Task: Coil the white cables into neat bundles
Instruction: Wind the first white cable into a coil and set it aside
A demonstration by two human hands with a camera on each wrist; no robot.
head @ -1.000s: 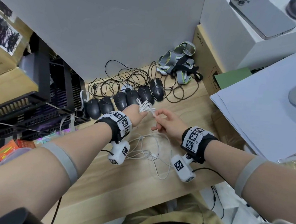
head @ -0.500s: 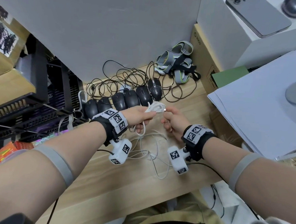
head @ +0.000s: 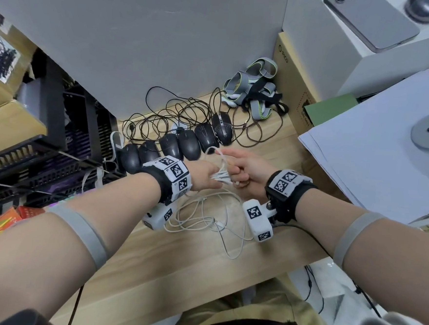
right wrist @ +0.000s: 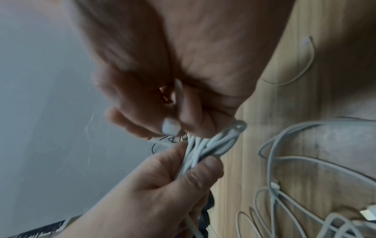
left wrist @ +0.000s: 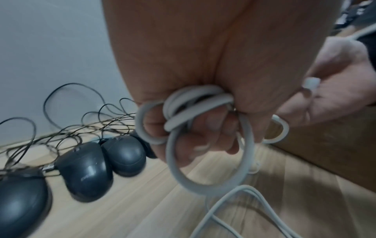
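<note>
A white cable bundle [head: 222, 174] of several loops is held above the wooden desk [head: 176, 261]. My left hand [head: 207, 174] grips the loops, which stick out of its fist in the left wrist view as the cable bundle [left wrist: 189, 112]. My right hand [head: 243, 169] pinches the free end of the same cable, and the white plug [right wrist: 171, 126] sits between its fingers. In the right wrist view the bundle [right wrist: 205, 146] runs between the two hands. More loose white cables [head: 204, 220] lie tangled on the desk below my wrists.
A row of black computer mice [head: 184, 142] with tangled black cords [head: 176, 111] lies just beyond my hands. Grey straps [head: 254, 89] sit by the wall. A cardboard box [head: 290, 73] and white papers [head: 374, 148] are on the right, black trays [head: 44, 150] on the left.
Both hands have drawn closer together. My right hand has brought the cable end round to the bundle, now touching my left hand.
</note>
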